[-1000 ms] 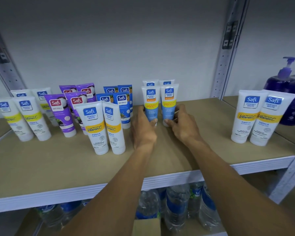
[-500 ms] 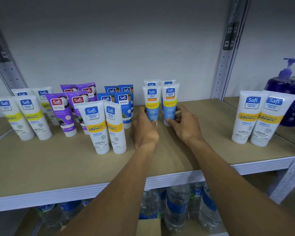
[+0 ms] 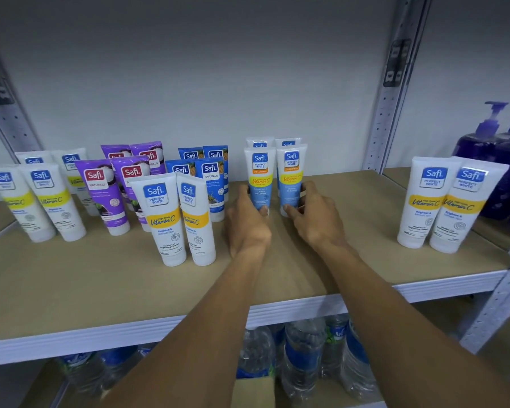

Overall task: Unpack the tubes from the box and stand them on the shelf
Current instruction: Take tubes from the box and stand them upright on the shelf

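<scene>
Two light-blue tubes stand upright, caps down, on the wooden shelf [image 3: 86, 290] at its middle back. My left hand [image 3: 246, 222] grips the base of the left blue tube [image 3: 259, 178]. My right hand [image 3: 314, 217] grips the base of the right blue tube [image 3: 290, 178]. Two more matching tubes [image 3: 273, 141] stand right behind them. Only a corner of the cardboard box [image 3: 253, 393] shows at the bottom edge, below the shelf.
Left of my hands stand two white vitamin C tubes [image 3: 175, 219], dark-blue tubes [image 3: 211, 184], purple tubes [image 3: 106, 192] and more white tubes [image 3: 33, 201]. Two white tubes [image 3: 442, 204] and purple pump bottles [image 3: 495, 160] are at right. Water bottles [image 3: 301, 357] fill the lower shelf.
Both hands stay on the two front blue tubes and have nudged them slightly back toward the rear pair. Nothing else on the shelf has moved.
</scene>
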